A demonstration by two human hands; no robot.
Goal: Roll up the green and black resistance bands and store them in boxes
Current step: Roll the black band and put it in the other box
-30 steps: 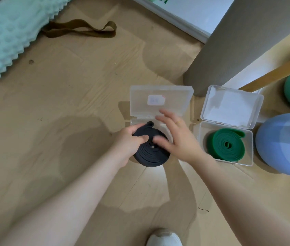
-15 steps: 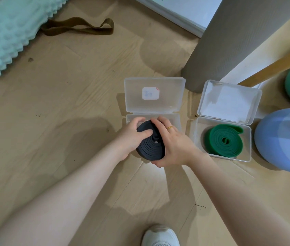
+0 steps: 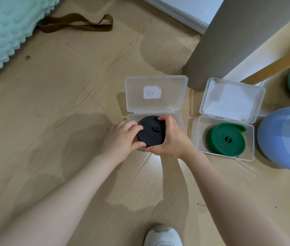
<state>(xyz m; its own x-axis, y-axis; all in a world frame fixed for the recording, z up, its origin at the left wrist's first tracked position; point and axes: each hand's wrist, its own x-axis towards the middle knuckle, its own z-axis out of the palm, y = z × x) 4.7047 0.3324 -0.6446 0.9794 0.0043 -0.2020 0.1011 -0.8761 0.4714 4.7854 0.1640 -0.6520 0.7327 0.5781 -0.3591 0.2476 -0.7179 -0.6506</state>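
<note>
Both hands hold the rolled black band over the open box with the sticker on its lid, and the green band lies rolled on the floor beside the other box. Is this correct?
Not quite: the head view shows the green band lying rolled inside the other box, not on the floor. The rest is right.

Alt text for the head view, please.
Both hands, left and right, grip a rolled black band over the left open clear box. A rolled green band lies in the right box, on a wood floor.
</note>
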